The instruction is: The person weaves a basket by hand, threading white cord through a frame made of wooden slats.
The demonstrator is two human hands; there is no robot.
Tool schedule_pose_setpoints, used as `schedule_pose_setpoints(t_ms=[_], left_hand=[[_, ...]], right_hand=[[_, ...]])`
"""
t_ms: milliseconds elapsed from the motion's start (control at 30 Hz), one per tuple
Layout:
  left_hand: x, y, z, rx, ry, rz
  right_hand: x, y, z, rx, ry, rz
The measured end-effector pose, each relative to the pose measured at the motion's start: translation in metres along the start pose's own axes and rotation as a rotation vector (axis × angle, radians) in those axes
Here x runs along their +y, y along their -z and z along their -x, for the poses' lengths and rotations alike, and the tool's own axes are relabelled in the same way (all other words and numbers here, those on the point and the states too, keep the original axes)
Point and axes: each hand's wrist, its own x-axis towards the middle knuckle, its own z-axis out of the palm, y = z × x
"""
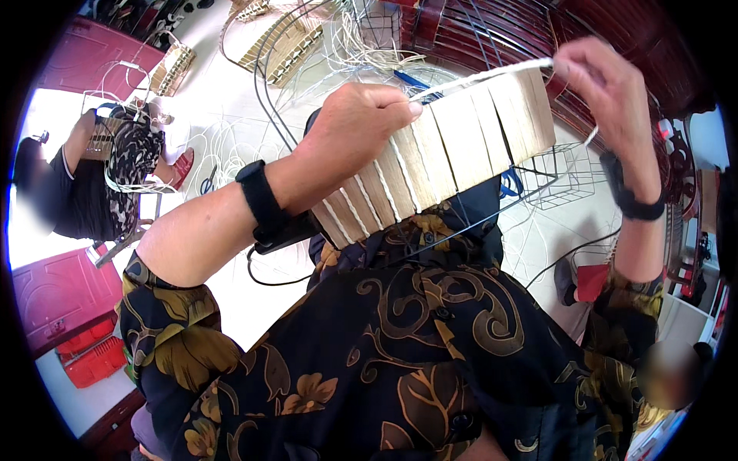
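Anchoring left hand (352, 127): clamped on white cord (484, 76) at wooden panel's (465, 146) far edge.
Right hand (605, 88): pinched on cord by panel's right corner, tautness apparently being secured.
Floral shirt (384, 330): at panel's near side.

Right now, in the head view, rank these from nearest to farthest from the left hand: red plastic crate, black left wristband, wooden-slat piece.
1. Wooden-slat piece: against the left hand, reaching rightward.
2. Black left wristband: just behind, at the wrist.
3. Red plastic crate: far off, toward the lower left edge.
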Motion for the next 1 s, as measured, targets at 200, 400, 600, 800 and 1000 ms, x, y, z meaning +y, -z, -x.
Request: schedule_pose_setpoints(t_ms=[200,400,600,800,1000], left_hand=[[0.007,0.011,0.004,-0.035,-0.089,0.016],[-0.024,0.010,-0.011,-0.001,-0.053,0.153],[-0.017,0.018,-0.005,0.014,-0.027,0.133],[-0.003,0.023,-0.002,0.075,0.101,0.198],[0.003,0.031,-0.002,0.074,0.221,0.319]], right_hand=[[-0.070,-0.023,-0.080,-0.162,0.390,0.041],[-0.064,-0.092,-0.078,-0.585,0.436,-0.336],[-0.076,-0.093,-0.081,-0.704,0.222,-0.440],[-0.081,-0.093,-0.096,-0.813,0.103,-0.425],[-0.093,-0.096,-0.100,-0.782,0.047,-0.412]])
